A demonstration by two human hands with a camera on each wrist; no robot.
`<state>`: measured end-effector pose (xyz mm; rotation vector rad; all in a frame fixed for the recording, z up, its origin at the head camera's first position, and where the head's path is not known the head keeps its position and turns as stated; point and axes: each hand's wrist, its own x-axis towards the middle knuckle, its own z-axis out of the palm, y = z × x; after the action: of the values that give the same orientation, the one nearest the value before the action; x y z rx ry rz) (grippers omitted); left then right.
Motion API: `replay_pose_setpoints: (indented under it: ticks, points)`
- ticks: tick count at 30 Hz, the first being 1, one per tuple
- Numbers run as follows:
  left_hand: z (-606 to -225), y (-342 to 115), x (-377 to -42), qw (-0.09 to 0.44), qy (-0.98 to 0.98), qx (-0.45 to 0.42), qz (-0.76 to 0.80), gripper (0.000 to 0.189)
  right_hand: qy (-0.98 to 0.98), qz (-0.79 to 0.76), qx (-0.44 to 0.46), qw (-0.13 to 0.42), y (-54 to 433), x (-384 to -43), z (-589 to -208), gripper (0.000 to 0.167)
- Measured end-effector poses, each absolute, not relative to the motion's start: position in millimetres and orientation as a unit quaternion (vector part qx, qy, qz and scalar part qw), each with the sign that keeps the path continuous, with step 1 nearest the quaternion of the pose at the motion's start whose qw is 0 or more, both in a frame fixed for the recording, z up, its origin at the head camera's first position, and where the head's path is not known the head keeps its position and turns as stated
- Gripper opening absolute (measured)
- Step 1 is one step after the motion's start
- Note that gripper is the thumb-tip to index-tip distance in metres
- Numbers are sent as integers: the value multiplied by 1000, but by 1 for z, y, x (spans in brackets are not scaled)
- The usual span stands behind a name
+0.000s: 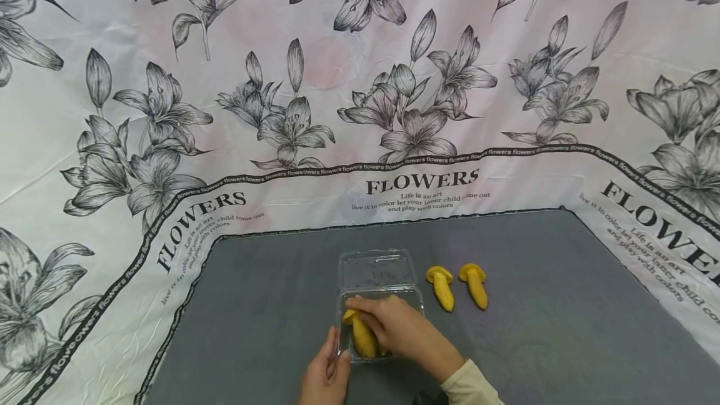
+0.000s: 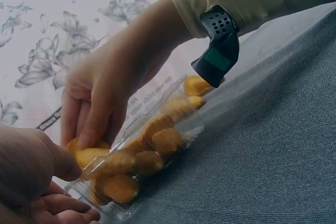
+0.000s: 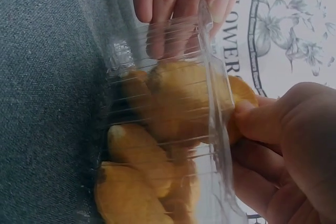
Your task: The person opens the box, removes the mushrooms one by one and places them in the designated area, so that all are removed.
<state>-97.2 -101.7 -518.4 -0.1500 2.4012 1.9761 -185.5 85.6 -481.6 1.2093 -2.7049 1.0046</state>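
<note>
A clear plastic clamshell box (image 1: 378, 270) sits on the grey table with its lid folded back. My right hand (image 1: 400, 330) reaches over the box and pinches a yellow mushroom (image 1: 363, 337) by its cap, at the box's left side. The stem of this mushroom points toward me. At the left front corner, my left hand (image 1: 326, 375) holds the box wall, thumb at the rim and fingers along the outside. Several more yellow mushrooms (image 3: 134, 192) lie inside, seen through the ribbed wall in the right wrist view; in the head view my right hand mostly hides them.
Two yellow mushrooms, one (image 1: 442, 289) nearer the box and another (image 1: 475, 286) farther right, lie on the grey cloth (image 1: 259, 305). A white flower-printed curtain (image 1: 304, 205) borders the table at the back and sides. A dark device (image 2: 218, 48) is strapped on the right wrist.
</note>
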Motion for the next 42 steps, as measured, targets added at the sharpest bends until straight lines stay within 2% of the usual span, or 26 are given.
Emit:
replay_pose_setpoints:
  ticks: [8, 19, 42]
  points:
    - [-518, -100, -96, -3, 769, -43, 638, 64, -867, 320, 382, 16, 89, -187, -478, 37]
    - [-518, -103, -97, 19, 777, -47, 627, 67, -867, 316, 384, 41, 90, -187, -477, 34]
    - [-517, -99, -96, 9, 787, -50, 615, 65, -870, 320, 374, 43, 99, -185, -473, 34]
